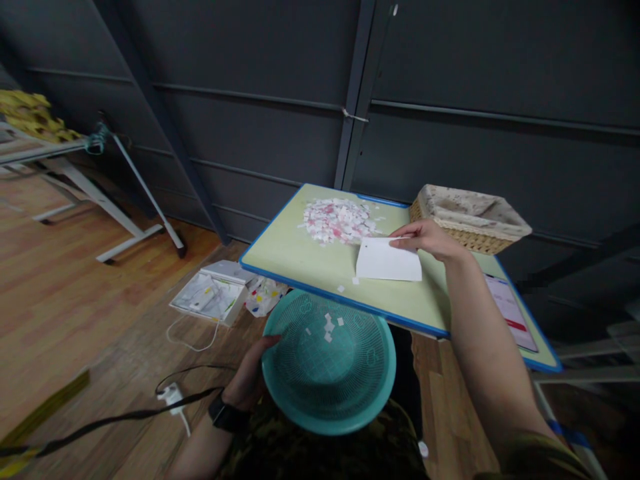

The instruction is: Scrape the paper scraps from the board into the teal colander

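My left hand (255, 370) grips the left rim of a teal plastic colander (327, 417), thumb over the edge and fingers hidden underneath. Several small white paper bits (329, 327) lie inside it, and it is held just below the table's front edge. Over the table, my right hand (425, 238) pinches the top edge of a white sheet of card (387, 260), which has a small dark hole near its upper left corner. Behind the card spreads a heap of white and pink paper scraps (337, 220). A few loose scraps (355, 281) lie near the front edge.
The pale yellow table (280, 247) has a blue rim. A cloth-lined wicker basket (465, 230) stands at its back right, with a tablet-like screen (510, 310) at the right end. On the floor at left are an open white box (207, 297) and a power strip (173, 398) with cables.
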`<state>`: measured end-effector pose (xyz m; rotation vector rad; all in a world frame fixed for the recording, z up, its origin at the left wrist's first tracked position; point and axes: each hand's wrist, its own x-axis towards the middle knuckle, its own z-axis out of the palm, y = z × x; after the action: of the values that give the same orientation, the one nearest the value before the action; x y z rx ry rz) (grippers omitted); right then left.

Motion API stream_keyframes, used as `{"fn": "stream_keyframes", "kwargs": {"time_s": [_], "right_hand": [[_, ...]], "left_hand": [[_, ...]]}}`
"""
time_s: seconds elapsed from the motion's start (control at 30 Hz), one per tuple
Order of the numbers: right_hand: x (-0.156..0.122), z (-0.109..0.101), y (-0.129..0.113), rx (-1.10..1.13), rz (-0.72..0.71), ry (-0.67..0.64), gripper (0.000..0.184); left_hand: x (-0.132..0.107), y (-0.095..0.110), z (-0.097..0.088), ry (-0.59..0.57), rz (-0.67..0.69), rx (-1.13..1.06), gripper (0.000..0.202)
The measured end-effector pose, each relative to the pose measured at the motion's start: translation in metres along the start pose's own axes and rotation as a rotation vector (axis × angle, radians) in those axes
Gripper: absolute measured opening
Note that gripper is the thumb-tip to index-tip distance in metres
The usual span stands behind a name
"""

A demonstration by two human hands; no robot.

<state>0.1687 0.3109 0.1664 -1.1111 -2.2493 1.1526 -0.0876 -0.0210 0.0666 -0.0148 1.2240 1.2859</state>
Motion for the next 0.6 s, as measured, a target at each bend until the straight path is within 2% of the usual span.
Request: {"fn": "stream_keyframes", "kwargs": {"time_s": [0.13, 0.27, 0.47, 0.6], "right_hand": [[-0.001, 0.001, -0.003, -0.006, -0.009, -0.027, 0.046], [-0.006, 0.005, -0.012, -0.002, -0.006, -0.138, 0.044], [-0.017, -0.006, -0.016, 0.063, 0.094, -0.196, 0.037], [-0.018, 0.002, -0.023, 0.068, 0.137, -0.318, 0.039]], "left_hand": [[-0.002, 0.001, 0.002, 0.005, -0.014, 0.005, 0.038], [-0.001, 0.001, 0.0, 0.018, 0.004, 0.008, 0.028], [0.001, -0.001, -0.005, -0.008, 0.007, 0.009, 0.033], [-0.001, 0.002, -0.002, 0.006, 0.026, 0.016, 0.033]]}}
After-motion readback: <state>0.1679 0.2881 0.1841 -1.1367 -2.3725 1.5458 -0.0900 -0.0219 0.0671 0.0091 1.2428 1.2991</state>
